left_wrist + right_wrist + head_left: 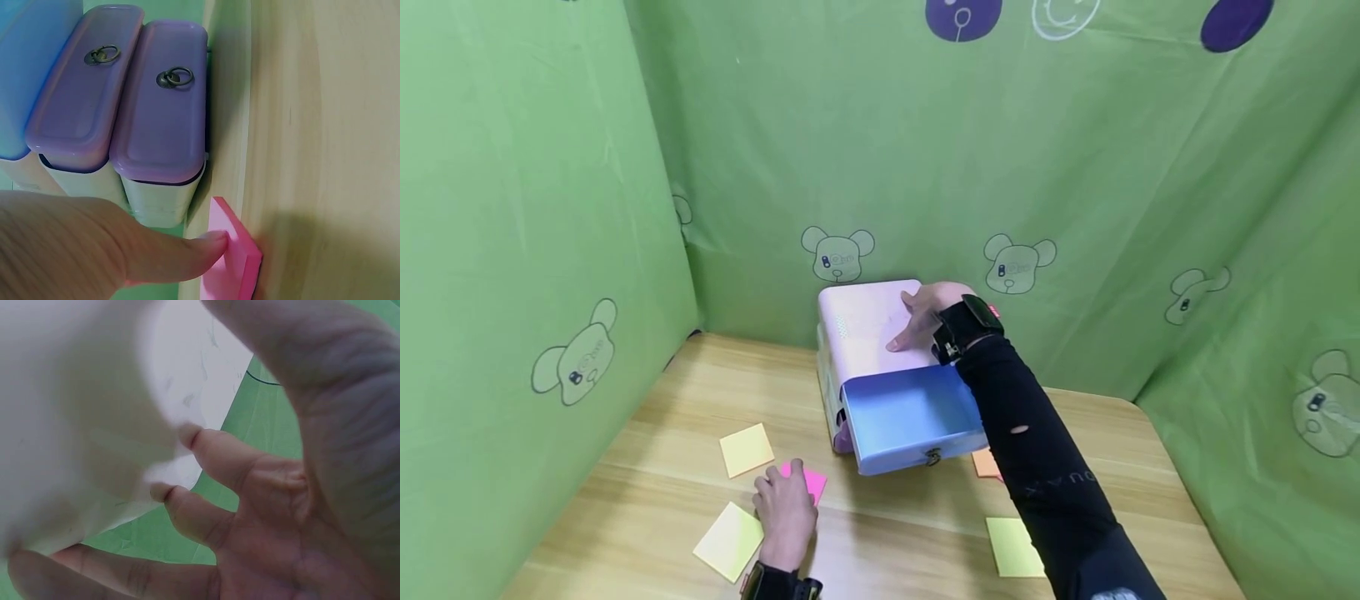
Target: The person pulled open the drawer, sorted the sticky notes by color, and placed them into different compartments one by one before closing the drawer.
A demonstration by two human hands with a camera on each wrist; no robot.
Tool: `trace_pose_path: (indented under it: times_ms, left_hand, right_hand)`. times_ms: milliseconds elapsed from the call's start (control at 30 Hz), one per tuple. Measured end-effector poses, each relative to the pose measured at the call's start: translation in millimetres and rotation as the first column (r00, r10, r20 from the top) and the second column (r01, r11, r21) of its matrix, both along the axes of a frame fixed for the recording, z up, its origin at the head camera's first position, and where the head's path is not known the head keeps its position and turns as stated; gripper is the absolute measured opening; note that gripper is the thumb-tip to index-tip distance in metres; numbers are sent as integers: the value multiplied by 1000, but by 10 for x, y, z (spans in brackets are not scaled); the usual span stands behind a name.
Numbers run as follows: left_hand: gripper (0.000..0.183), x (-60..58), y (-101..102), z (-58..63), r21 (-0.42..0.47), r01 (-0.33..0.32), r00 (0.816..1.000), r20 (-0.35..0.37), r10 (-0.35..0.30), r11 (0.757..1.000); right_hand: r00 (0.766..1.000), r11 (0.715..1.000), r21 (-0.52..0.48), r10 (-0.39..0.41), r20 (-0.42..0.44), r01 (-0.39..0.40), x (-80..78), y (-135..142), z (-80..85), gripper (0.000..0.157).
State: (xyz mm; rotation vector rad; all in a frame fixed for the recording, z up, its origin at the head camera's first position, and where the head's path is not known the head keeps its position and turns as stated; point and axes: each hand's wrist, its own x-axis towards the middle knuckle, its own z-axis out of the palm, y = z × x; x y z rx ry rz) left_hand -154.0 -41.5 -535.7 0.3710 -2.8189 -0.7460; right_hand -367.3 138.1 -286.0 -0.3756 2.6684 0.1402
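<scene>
Tabletop (pixel 898 554) opens as a stretch of wood between the pink notepad (pixel 815 485) on the left and the yellow-green notepad (pixel 1013 547) on the right. Two yellowish notepads (pixel 728 542) (pixel 747 450) sit close on the pink one's left. Beyond that wood, the blue drawer (pixel 895 458) juts from the box (pixel 868 329), its front edge overhanging the table; the box's back is near the green cloth (pixel 925 167).

The left hand (pixel 786 510) reaches over the pink notepad, its thumb touching it; whether the fingers clamp on it, I cannot tell. Farther off, the right hand (pixel 931 312) rests on the box top near its right side, thumb and fingers spread apart.

The left fingertips are mostly hidden from the wrist view, which shows two purple drawers (pixel 81 100) (pixel 159 134) with ring pulls. The dark sleeve (pixel 1037 442) covers part of the orange notepad (pixel 984 463). The right wrist view is blurred; the pale surface under those fingertips is probably the box.
</scene>
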Motion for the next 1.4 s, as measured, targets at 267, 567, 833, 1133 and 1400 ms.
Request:
trace_pose_path:
  times_ms: [267, 567, 833, 1133, 1400]
  left_hand:
    - [61, -18, 6, -12, 30, -27, 1000, -4, 28, 999]
    - [51, -55, 13, 2, 58, -9, 997, -75, 13, 998]
    - [59, -43, 26, -14, 97, -5, 994, -108, 15, 995]
    - [74, -35, 14, 1, 82, 31, 997, -76, -24, 996]
    - [80, -9, -6, 28, 97, 50, 998, 23, -53, 994]
  right_hand:
    - [1000, 999, 28, 24, -8, -24, 16, -9, -5, 120]
    - [997, 994, -75, -74, 8, 74, 77, -30, 96, 120]
    - [1000, 999, -39, -23, 4, 23, 59, -43, 50, 119]
    - [1000, 999, -50, -10, -1, 10, 24, -38, 37, 122]
    - [1000, 1000, -23, 13, 22, -13, 18, -11, 2, 122]
